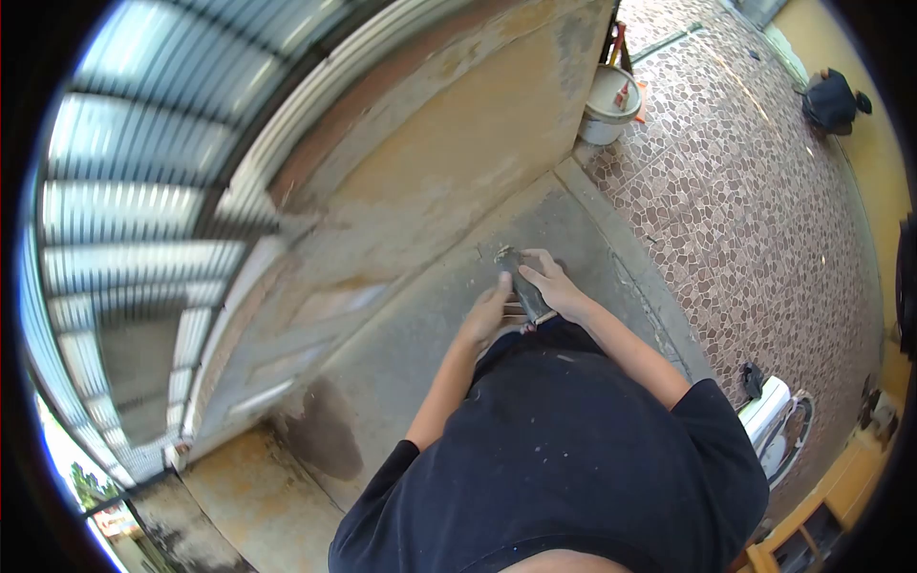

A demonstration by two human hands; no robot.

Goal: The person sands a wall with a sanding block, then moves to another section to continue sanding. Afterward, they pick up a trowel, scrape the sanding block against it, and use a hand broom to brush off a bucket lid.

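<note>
Both my hands meet in front of my dark shirt, over a grey concrete step (420, 325). My left hand (489, 310) and my right hand (549, 285) both grip a small trowel (521, 282) with a grey cement-coated blade. The blade points away from me toward the wall. A bit of wooden handle shows between my wrists. My left fingers curl around the blade's near side, and my right fingers lie over its far side.
A tan, patchy rendered wall (430, 162) rises behind the step. A white bucket (608, 103) stands at the wall's end on pebble-patterned paving (755, 210). A person in dark clothes (833, 98) crouches far off. A white object (776, 420) lies right of me.
</note>
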